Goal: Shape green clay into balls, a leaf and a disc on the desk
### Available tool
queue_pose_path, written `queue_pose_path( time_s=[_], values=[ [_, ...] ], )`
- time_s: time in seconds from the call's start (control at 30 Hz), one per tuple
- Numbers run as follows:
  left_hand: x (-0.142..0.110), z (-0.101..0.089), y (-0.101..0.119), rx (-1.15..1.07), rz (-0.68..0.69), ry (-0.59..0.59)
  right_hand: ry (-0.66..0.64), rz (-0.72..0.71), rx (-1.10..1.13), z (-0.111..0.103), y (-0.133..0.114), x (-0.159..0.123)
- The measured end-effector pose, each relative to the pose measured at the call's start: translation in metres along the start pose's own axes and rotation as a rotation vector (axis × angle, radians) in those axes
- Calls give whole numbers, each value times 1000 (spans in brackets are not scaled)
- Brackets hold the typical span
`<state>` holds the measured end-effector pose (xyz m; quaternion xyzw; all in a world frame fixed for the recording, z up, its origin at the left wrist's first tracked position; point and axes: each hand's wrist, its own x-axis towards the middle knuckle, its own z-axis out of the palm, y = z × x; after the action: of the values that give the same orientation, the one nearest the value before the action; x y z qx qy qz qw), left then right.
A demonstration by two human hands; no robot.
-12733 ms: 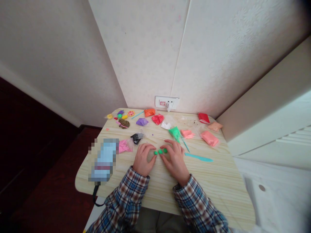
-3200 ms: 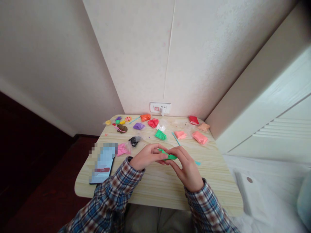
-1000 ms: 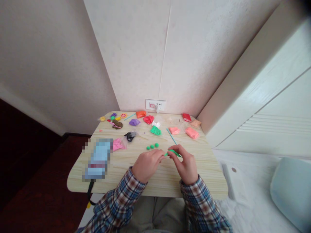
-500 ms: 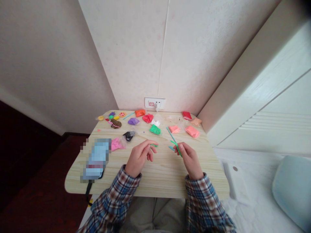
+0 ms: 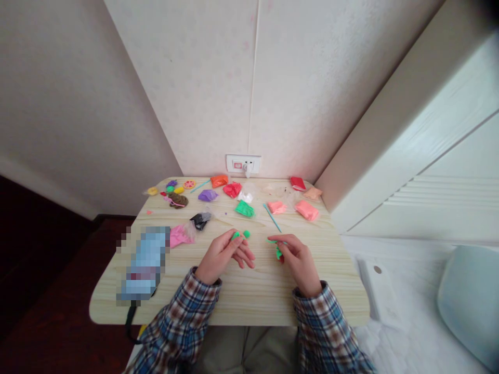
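Between the thumb and index finger of my left hand [image 5: 226,252] is a small piece of green clay [image 5: 236,235]; the other fingers are spread loosely. A round green lump [image 5: 246,234] shows just beyond those fingertips; whether it touches them I cannot tell. My right hand [image 5: 298,257] pinches more green clay [image 5: 278,252], with a thin strand jutting out to the left under the index finger. Both hands are over the wooden table [image 5: 249,296], apart from each other. A thin blue stick tool [image 5: 272,217] lies on the tabletop just beyond my right hand.
Bags of green [image 5: 245,209], purple [image 5: 208,195], black [image 5: 200,221], pink [image 5: 181,236] and salmon clay [image 5: 306,210] lie across the table. Small shaped pieces and a brown lump [image 5: 178,201] sit back left. A blurred phone [image 5: 144,265] lies left. A wall socket [image 5: 244,164] is behind.
The green clay in my right hand was a long strip and now looks bunched up. A blue piece beside that hand is no longer visible. A round green lump now shows by my left fingertips.
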<state>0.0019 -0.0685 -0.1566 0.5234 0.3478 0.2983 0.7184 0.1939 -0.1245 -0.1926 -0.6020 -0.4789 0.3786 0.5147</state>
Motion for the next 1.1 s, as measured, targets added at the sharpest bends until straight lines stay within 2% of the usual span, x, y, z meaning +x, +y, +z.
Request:
queue_pose_path(
  time_s=[0.33, 0.53, 0.7, 0.83, 1.1],
  values=[
    [-1, -17, -1, 4, 156, 278, -88, -21, 71, -1, -8, -1],
    [1, -16, -6, -25, 141, 234, -102, -16, 7, 9, -11, 6],
    [4, -23, -13, 48, 201, 319, -84, -81, -73, 19, -13, 22],
    [4, -31, -18, 77, 180, 357, -65, -139, -105, 22, -6, 31],
    [2, -34, -16, 205, 271, 365, -72, -114, -89, 24, 1, 29]
  ],
)
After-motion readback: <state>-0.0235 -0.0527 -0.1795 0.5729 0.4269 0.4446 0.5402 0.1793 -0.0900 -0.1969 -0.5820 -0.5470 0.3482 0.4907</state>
